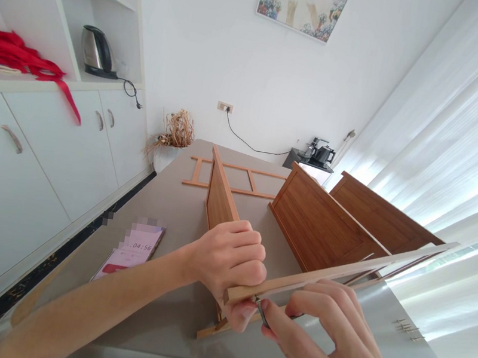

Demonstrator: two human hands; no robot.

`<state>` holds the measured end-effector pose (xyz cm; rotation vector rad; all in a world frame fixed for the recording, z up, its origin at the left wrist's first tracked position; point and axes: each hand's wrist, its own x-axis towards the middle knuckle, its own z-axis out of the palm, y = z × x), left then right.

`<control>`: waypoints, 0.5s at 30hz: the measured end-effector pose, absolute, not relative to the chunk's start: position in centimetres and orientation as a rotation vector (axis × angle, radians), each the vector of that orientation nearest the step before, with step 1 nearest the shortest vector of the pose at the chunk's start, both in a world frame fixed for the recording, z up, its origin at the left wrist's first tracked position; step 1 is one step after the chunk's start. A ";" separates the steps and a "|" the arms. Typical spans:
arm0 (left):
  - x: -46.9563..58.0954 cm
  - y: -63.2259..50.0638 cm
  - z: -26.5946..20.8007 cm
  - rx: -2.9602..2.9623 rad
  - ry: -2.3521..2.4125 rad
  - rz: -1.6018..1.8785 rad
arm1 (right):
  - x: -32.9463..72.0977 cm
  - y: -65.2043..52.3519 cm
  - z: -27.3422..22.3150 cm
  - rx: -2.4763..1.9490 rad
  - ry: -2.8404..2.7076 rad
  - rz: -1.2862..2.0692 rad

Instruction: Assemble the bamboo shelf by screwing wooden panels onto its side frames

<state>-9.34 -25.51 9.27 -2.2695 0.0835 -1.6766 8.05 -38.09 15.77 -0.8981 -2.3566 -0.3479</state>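
Observation:
My left hand [232, 263] is wrapped round the near end of a wooden frame [296, 279], whose long rail runs away to the right. Between the thumb and fingers of my right hand [331, 339] is a small metal hex key [262, 313], mostly covered by the fingers. Its tip meets the side of the rail close to my left thumb. Behind my left hand a wooden panel [222, 194] stands on edge, near the frame's end. Two more upright wooden panels [322, 228] [387, 214] stand to the right, beside the frame's far part.
On the grey table [144, 321] a ladder-like wooden frame [241, 190] lies flat at the back. A phone [131, 253] lies at left, several screws [409, 329] at right. Beyond are white cabinets [40, 172], a kettle [98, 51], a dried plant [176, 130] and curtains [457, 117].

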 end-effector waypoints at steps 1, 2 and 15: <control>-9.3 -25.5 9.3 -2.265 0.077 -1.685 | 8.0 -38.0 15.9 -0.885 -2.362 -0.350; -9.3 -25.6 9.4 -2.260 0.074 -1.691 | 7.9 -38.0 16.1 -0.871 -2.360 -0.352; -9.5 -25.6 9.5 -2.297 0.099 -1.664 | 7.3 -37.9 16.3 -0.854 -2.320 -0.680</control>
